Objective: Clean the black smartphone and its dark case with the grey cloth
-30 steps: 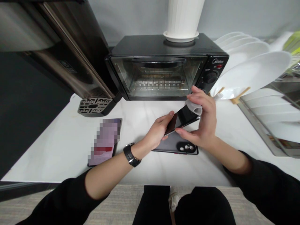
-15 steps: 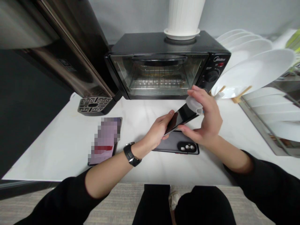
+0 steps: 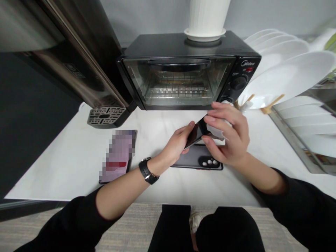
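Note:
A dark, glossy phone [image 3: 195,135] is tilted above the counter, its lower left end gripped by my left hand [image 3: 175,145]. My right hand [image 3: 231,134] curls round a crumpled white tissue [image 3: 216,132], with fingertips and thumb at the phone's upper right end. Beneath the phone, a grey translucent case with a black rim [image 3: 193,160] lies on the counter, its camera cut-outs to the right. To the left lies another phone [image 3: 118,154], its lit screen partly pixelated.
The white counter [image 3: 70,164] holds a black toaster oven [image 3: 181,84] at the back, with a white pot [image 3: 207,19] on top. A machine with a drip tray [image 3: 106,116] stands at left. White plates [image 3: 291,77] and a rack [image 3: 294,140] are at right.
My right hand's fingers have closed in over the phone's upper end, pressing the tissue lower and nearer the phone. My left hand keeps its hold. The view has shifted slightly.

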Motion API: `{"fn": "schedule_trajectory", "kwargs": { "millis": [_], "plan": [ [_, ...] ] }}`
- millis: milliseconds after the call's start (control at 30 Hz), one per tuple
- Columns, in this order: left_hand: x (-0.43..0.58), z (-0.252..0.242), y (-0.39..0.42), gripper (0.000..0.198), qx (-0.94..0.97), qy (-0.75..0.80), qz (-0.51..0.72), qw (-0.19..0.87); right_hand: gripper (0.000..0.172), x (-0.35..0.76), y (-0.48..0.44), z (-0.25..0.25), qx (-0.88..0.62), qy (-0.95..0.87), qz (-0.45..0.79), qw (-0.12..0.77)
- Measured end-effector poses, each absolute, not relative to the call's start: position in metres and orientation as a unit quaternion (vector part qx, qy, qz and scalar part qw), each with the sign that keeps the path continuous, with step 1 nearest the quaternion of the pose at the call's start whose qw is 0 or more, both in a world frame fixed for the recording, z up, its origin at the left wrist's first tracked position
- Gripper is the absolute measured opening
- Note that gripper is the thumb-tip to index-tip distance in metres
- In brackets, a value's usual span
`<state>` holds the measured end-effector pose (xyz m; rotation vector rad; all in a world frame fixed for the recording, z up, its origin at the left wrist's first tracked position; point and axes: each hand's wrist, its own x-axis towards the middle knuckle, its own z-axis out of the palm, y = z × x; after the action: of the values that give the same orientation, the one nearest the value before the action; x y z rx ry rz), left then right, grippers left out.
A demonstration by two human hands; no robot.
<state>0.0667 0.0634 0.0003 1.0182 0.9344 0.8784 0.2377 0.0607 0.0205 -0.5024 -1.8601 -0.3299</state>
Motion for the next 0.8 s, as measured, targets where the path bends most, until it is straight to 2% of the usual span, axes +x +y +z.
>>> {"fn": "schedule_trajectory", "kwargs": {
  "millis": [200, 267, 333, 433, 567, 633, 733, 800],
  "plan": [
    [0.065, 0.001, 0.065, 0.048, 0.449, 0.425, 0.377, 0.690, 0.062, 0.234, 0.069, 0.018, -0.272, -0.760, 0.018, 0.590],
    [0.065, 0.001, 0.064, 0.048, 0.451, 0.424, 0.369, 0.693, 0.055, 0.233, 0.070, 0.015, -0.255, -0.758, 0.039, 0.600],
    [0.065, 0.001, 0.063, 0.049, 0.458, 0.415, 0.367, 0.695, 0.051, 0.231, 0.069, 0.015, -0.231, -0.760, 0.028, 0.607],
    [0.065, 0.001, 0.062, 0.050, 0.463, 0.403, 0.368, 0.698, 0.054, 0.231, 0.066, 0.018, -0.222, -0.762, -0.022, 0.609],
    [0.065, 0.000, 0.061, 0.048, 0.462, 0.403, 0.370, 0.698, 0.054, 0.235, 0.060, 0.023, -0.225, -0.781, -0.098, 0.575],
    [0.065, -0.001, 0.061, 0.048, 0.463, 0.401, 0.375, 0.696, 0.058, 0.237, 0.058, 0.022, -0.200, -0.792, -0.126, 0.563],
    [0.066, -0.001, 0.061, 0.047, 0.458, 0.409, 0.378, 0.693, 0.073, 0.238, 0.061, 0.020, -0.140, -0.774, -0.149, 0.599],
    [0.066, 0.000, 0.061, 0.044, 0.451, 0.415, 0.378, 0.694, 0.071, 0.238, 0.064, 0.020, -0.121, -0.766, -0.148, 0.613]
  ]
}}
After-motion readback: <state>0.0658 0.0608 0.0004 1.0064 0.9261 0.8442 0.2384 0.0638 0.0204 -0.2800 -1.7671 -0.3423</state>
